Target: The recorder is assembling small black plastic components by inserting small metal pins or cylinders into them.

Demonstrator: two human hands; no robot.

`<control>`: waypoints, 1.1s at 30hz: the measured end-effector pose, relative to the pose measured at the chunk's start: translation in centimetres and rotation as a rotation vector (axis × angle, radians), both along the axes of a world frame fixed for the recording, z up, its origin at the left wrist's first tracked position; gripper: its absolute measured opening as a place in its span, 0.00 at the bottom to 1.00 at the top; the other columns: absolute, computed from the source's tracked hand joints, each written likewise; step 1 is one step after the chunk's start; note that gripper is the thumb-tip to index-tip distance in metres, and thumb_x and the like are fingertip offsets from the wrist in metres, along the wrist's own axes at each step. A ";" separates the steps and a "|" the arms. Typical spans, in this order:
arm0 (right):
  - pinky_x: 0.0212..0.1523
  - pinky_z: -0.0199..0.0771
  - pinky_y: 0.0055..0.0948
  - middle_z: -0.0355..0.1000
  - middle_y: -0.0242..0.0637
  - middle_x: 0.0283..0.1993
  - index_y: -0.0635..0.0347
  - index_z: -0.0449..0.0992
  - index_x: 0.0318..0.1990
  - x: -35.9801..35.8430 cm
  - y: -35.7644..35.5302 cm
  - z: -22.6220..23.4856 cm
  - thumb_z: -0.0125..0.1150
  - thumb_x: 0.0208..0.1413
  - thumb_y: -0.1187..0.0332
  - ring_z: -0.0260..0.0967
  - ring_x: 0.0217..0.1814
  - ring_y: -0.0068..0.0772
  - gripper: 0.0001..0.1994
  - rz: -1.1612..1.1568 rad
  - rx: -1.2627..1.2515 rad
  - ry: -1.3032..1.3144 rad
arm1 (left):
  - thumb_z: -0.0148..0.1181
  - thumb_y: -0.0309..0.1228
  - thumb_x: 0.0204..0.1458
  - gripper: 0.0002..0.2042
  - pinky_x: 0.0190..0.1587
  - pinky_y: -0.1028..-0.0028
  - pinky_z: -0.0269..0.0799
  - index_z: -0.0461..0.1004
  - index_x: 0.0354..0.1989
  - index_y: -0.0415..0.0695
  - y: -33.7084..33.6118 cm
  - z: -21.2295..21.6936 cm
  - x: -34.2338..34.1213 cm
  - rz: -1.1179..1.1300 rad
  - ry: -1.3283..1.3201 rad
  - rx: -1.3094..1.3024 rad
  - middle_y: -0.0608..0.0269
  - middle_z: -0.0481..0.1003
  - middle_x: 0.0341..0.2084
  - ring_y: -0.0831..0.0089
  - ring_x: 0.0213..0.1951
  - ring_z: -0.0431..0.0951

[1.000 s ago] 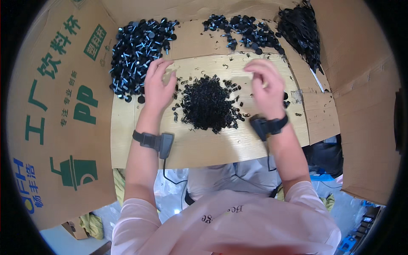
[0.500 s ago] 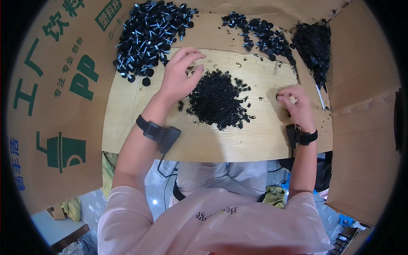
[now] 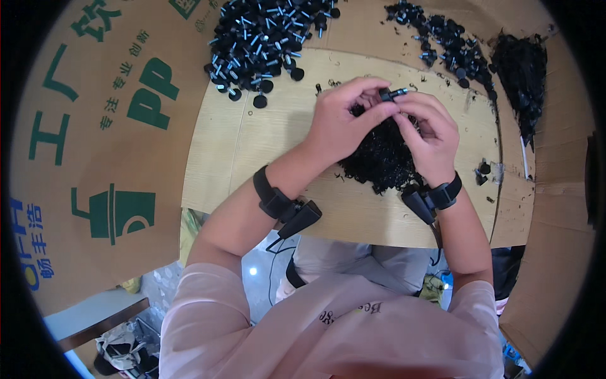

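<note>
A screw foot (image 3: 386, 95), with a round black head and a shiny metal threaded shaft, is held up over the pile in the middle. My left hand (image 3: 341, 123) is closed around its head with thumb and fingers. From the right, my right hand (image 3: 435, 136) meets it, its fingertips pinched together at the shaft. Whether a small black part is also between the fingers is hidden. Beneath both hands lies a heap of small black clips (image 3: 379, 161), partly covered by them.
A large pile of screw feet (image 3: 265, 44) lies at the far left, a smaller group (image 3: 451, 47) at the far right. A black bundle (image 3: 521, 69) rests by the right cardboard wall (image 3: 562, 208). Small black pieces (image 3: 483, 170) lie near the table's right side.
My right hand has come from the table's right side to the middle and met my left hand at the screw foot. The whole view has shifted, so the piles appear further right.
</note>
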State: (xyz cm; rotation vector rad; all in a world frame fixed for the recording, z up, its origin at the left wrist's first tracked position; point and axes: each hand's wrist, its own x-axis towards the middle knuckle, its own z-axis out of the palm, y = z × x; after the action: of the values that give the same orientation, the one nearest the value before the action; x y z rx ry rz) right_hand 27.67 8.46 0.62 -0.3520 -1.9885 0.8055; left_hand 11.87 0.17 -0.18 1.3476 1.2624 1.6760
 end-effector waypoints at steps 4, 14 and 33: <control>0.53 0.75 0.26 0.73 0.41 0.50 0.69 0.74 0.47 0.1 -0.3 -1.0 0.57 0.56 0.84 0.73 0.51 0.29 0.12 0.232 -0.510 0.134 | 0.65 0.22 0.52 0.15 0.40 0.82 0.69 0.77 0.49 0.39 0.3 -0.4 -0.9 0.074 0.151 0.003 0.65 0.75 0.36 0.82 0.37 0.72; 0.38 0.73 0.20 0.76 0.34 0.35 0.63 0.79 0.43 0.7 0.7 -1.6 0.63 0.55 0.77 0.73 0.36 0.20 0.08 0.078 -0.469 -0.052 | 0.59 0.24 0.57 0.10 0.38 0.79 0.72 0.78 0.45 0.37 0.2 -0.6 -0.2 0.042 0.267 -0.045 0.61 0.78 0.34 0.78 0.34 0.76; 0.34 0.70 0.35 0.69 0.44 0.29 0.63 0.73 0.34 0.5 0.8 -1.2 0.54 0.62 0.68 0.69 0.32 0.47 0.08 -0.019 -0.146 -0.139 | 0.57 0.22 0.58 0.11 0.40 0.75 0.79 0.74 0.47 0.32 0.0 -0.3 1.0 -0.059 -0.016 -0.133 0.54 0.79 0.35 0.72 0.38 0.81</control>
State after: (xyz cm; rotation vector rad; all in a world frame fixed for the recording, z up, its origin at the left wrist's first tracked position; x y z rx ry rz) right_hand 28.18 9.25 -0.54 -0.5236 -2.0566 0.9392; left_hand 12.85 0.13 -0.50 1.2769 1.2888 1.5328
